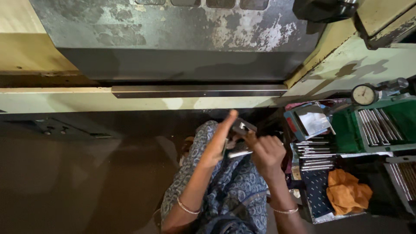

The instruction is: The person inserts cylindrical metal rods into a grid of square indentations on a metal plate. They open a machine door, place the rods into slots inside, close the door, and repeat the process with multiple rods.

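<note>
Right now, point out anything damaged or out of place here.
The machine's grey panel has paint worn off in pale patches. An orange cloth lies crumpled in the tray. Nothing else stands out; both hands hold a small metal part.

A machine workshop is shown. At twelve o'clock a large machine (182, 39) is seen, its grey metal housing worn and flaked, with cream-painted casing around it and a steel rail (199, 91) fixed along its lower edge. At three o'clock a dial gauge (364, 94) is mounted above green trays (346, 134) in which rows of polished metal rods (377, 125) are laid. An orange rag (346, 190) is dropped at four o'clock. The floor (86, 173) is dark and stained.
</note>
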`<action>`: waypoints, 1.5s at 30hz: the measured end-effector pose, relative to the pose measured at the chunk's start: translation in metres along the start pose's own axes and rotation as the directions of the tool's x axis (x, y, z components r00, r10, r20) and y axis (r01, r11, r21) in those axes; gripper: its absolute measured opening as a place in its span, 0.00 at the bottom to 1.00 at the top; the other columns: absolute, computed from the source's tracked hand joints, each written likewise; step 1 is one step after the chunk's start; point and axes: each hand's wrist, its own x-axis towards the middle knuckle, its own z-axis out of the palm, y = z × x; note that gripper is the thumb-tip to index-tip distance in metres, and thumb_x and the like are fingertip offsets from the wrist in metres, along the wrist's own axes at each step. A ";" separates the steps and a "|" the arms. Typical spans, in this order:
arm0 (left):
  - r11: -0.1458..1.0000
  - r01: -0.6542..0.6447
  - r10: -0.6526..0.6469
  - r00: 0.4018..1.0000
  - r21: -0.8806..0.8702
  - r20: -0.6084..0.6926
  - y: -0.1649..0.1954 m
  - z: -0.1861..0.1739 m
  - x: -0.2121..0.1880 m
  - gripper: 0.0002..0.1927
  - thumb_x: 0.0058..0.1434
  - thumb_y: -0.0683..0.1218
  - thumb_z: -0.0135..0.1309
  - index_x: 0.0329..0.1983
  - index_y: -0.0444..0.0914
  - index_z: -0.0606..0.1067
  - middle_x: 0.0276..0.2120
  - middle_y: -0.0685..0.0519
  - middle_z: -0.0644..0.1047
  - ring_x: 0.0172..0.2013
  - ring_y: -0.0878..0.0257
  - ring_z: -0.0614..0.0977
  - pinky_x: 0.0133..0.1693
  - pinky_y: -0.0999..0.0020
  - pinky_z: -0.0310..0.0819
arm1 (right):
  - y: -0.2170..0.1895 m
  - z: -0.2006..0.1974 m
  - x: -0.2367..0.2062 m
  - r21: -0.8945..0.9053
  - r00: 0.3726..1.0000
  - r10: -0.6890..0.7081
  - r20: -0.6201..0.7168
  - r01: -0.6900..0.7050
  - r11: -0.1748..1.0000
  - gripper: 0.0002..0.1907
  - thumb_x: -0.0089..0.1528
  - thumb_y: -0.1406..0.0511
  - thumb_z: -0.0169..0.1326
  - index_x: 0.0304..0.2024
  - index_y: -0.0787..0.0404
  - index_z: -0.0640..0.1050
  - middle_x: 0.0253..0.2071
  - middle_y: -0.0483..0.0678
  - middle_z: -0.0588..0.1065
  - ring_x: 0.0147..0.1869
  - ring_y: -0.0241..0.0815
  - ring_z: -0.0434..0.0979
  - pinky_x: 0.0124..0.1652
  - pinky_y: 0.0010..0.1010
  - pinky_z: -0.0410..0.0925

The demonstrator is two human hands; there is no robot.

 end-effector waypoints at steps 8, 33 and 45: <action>0.996 -0.065 0.071 0.993 0.063 -0.095 0.022 0.002 -0.006 0.19 0.71 0.59 0.50 0.34 0.41 0.75 0.18 0.62 0.68 0.15 0.75 0.64 0.17 0.77 0.54 | -0.004 0.002 -0.011 0.727 0.763 0.583 0.280 -0.565 0.389 0.25 0.65 0.53 0.57 0.54 0.59 0.63 0.32 0.40 0.68 0.28 0.29 0.67 0.25 0.24 0.60; 0.984 0.076 -0.072 0.997 -0.158 0.031 0.005 -0.015 -0.005 0.20 0.73 0.58 0.49 0.33 0.39 0.75 0.15 0.60 0.65 0.14 0.72 0.62 0.18 0.75 0.52 | -0.029 -0.024 0.028 0.453 0.594 0.574 0.564 -0.804 0.386 0.12 0.66 0.66 0.58 0.49 0.66 0.80 0.36 0.43 0.76 0.39 0.28 0.69 0.37 0.22 0.65; 0.998 -0.060 0.061 0.998 -0.028 0.030 0.032 0.004 -0.022 0.17 0.74 0.55 0.48 0.36 0.39 0.75 0.22 0.62 0.70 0.20 0.76 0.65 0.22 0.76 0.54 | -0.022 -0.026 0.019 0.513 0.650 0.457 0.607 -0.759 0.399 0.10 0.69 0.67 0.52 0.49 0.68 0.77 0.33 0.47 0.72 0.36 0.32 0.70 0.36 0.27 0.67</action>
